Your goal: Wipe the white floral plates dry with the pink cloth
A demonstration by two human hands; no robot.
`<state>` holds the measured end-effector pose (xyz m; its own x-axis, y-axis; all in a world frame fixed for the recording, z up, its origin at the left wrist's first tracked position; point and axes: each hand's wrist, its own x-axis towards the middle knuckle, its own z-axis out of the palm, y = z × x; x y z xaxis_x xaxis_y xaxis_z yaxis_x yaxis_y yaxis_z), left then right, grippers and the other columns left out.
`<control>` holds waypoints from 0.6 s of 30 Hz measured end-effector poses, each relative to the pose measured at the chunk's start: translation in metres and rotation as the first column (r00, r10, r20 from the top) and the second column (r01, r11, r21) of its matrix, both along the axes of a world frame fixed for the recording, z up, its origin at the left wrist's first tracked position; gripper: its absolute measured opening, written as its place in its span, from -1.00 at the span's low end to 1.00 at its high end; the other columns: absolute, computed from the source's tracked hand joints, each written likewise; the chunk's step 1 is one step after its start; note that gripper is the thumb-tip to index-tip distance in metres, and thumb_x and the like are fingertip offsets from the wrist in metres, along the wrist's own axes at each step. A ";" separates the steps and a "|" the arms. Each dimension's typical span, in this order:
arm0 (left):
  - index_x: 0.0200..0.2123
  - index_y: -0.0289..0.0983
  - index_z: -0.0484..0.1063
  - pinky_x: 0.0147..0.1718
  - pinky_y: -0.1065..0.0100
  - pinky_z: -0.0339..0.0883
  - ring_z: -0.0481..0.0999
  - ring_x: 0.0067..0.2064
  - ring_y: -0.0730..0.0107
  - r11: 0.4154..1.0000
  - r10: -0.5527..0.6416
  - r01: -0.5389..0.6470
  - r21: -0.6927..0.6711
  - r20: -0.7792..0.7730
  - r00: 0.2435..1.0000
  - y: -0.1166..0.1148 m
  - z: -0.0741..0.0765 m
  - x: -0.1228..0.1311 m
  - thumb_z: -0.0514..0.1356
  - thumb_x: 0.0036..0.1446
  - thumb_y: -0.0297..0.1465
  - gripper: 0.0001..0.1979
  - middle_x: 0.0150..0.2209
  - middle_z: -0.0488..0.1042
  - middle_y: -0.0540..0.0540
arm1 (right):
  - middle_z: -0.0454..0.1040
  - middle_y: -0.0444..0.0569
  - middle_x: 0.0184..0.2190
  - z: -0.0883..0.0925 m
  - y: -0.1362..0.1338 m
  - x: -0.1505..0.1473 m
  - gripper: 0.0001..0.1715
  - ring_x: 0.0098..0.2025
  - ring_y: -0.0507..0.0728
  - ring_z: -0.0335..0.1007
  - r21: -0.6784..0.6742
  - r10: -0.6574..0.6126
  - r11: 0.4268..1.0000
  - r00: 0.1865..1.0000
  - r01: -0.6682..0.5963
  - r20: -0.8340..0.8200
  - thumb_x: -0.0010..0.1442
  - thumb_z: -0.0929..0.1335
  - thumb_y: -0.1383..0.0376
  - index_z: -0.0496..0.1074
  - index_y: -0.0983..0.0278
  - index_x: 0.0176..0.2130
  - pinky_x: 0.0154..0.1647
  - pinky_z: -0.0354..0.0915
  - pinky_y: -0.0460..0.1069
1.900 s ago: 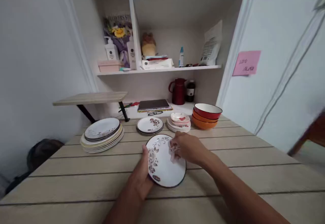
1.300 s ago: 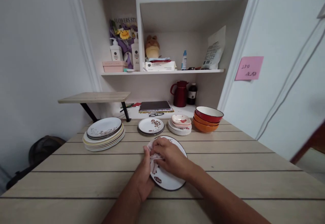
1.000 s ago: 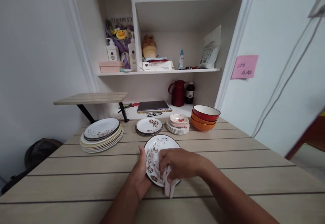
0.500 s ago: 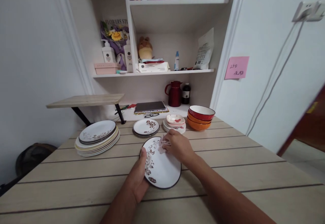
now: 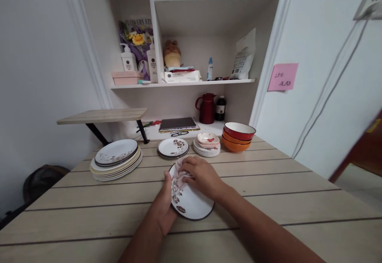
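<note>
A white plate (image 5: 193, 203) with a dark rim and brown flower pattern is tilted over the table, gripped at its left edge by my left hand (image 5: 163, 205). The left thumb lies on the rim and the other fingers are under the plate, mostly hidden. My right hand (image 5: 203, 177) is closed on a crumpled pale pink cloth (image 5: 178, 175), pressed against the plate's upper left part. Just beyond stands a short stack of small flowered plates (image 5: 171, 147). Farther left is a taller stack of larger plates (image 5: 116, 153).
Small dishes (image 5: 208, 139) rest on white saucers (image 5: 205, 151) behind my right hand. Red and orange bowls (image 5: 237, 137) are stacked to their right. A small wooden stand (image 5: 104, 115) rises at the back left. A red jug (image 5: 207, 110) and a dark laptop (image 5: 178, 123) sit at the back.
My right hand has moved the cloth left across the plate, from its upper right to its upper left. My left hand keeps its hold. The view has shifted slightly.
</note>
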<state>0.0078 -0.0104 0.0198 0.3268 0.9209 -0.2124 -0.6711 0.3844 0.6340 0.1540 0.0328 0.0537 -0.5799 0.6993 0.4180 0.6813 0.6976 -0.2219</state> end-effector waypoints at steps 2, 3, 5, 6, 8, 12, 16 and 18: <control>0.19 -0.31 0.21 0.13 0.13 0.18 0.44 0.07 0.13 1.000 -0.007 0.007 0.002 0.023 1.000 0.003 -0.003 -0.001 -0.03 0.19 -0.05 -0.38 0.04 0.47 -0.27 | 0.43 -0.01 -0.09 -0.002 0.007 0.009 -0.73 -0.05 0.17 0.30 -0.038 -0.080 0.996 0.997 0.081 0.023 0.09 0.39 0.29 0.45 0.21 -0.14 -0.07 0.20 0.03; 0.20 -0.32 0.21 0.13 0.12 0.17 0.43 0.08 0.13 1.000 -0.008 0.008 0.000 0.031 1.000 0.004 -0.004 -0.001 -0.04 0.19 -0.04 -0.37 0.05 0.46 -0.27 | 0.44 0.00 -0.11 -0.003 0.010 0.013 -0.73 -0.08 0.17 0.32 -0.069 -0.103 0.992 0.994 0.106 0.047 0.08 0.40 0.28 0.44 0.22 -0.15 -0.11 0.20 0.02; 0.20 -0.32 0.20 0.14 0.11 0.16 0.41 0.10 0.12 1.000 -0.011 0.012 -0.010 0.039 0.999 0.005 -0.004 -0.002 -0.08 0.20 -0.02 -0.35 0.06 0.45 -0.28 | 0.44 0.01 -0.15 -0.004 0.012 0.021 -0.73 -0.15 0.16 0.35 -0.133 -0.104 0.984 0.989 0.117 0.104 0.05 0.40 0.26 0.44 0.24 -0.19 -0.22 0.20 -0.01; 0.20 -0.32 0.20 0.14 0.10 0.16 0.41 0.10 0.11 1.000 -0.009 0.010 -0.015 0.042 0.999 0.006 -0.004 -0.002 -0.10 0.20 -0.02 -0.35 0.06 0.45 -0.28 | 0.43 0.01 -0.16 -0.003 0.012 0.023 -0.73 -0.19 0.15 0.35 -0.160 -0.087 0.981 0.988 0.107 0.131 0.05 0.40 0.24 0.44 0.25 -0.20 -0.26 0.19 -0.03; 0.20 -0.33 0.20 0.13 0.09 0.17 0.41 0.10 0.10 1.000 -0.010 0.011 -0.021 0.046 0.999 0.005 -0.004 -0.003 -0.12 0.21 -0.02 -0.35 0.07 0.44 -0.29 | 0.43 0.01 -0.16 -0.001 0.010 0.025 -0.72 -0.24 0.13 0.35 -0.196 -0.038 0.978 0.985 0.071 0.169 0.03 0.40 0.24 0.43 0.25 -0.21 -0.33 0.16 -0.04; 0.19 -0.34 0.22 0.10 0.12 0.21 0.43 0.08 0.10 1.000 -0.016 0.016 -0.018 0.023 1.000 0.003 -0.002 -0.003 -0.05 0.20 -0.05 -0.37 0.04 0.47 -0.29 | 0.42 -0.02 -0.16 0.001 0.003 0.018 -0.69 -0.21 0.12 0.33 -0.228 0.082 0.973 0.984 -0.045 0.155 -0.01 0.43 0.25 0.43 0.23 -0.20 -0.29 0.16 -0.05; 0.15 -0.35 0.27 0.07 0.14 0.25 0.47 0.03 0.09 1.000 -0.007 0.007 -0.006 -0.061 0.998 -0.001 0.001 -0.001 0.04 0.18 -0.07 -0.40 -0.01 0.50 -0.28 | 0.40 -0.03 -0.13 -0.006 0.002 0.001 -0.69 -0.08 0.13 0.30 -0.154 0.121 0.981 0.993 -0.120 -0.003 0.06 0.41 0.26 0.41 0.21 -0.14 -0.12 0.19 -0.03; 0.15 -0.34 0.27 0.06 0.15 0.26 0.48 0.02 0.10 1.000 -0.011 0.010 -0.006 -0.077 0.997 -0.003 0.003 0.001 0.06 0.17 -0.08 -0.41 -0.01 0.51 -0.27 | 0.39 -0.02 -0.12 -0.010 0.005 -0.004 -0.70 -0.04 0.14 0.28 -0.077 0.097 0.992 0.993 -0.102 -0.060 0.09 0.40 0.27 0.41 0.20 -0.12 -0.06 0.18 0.01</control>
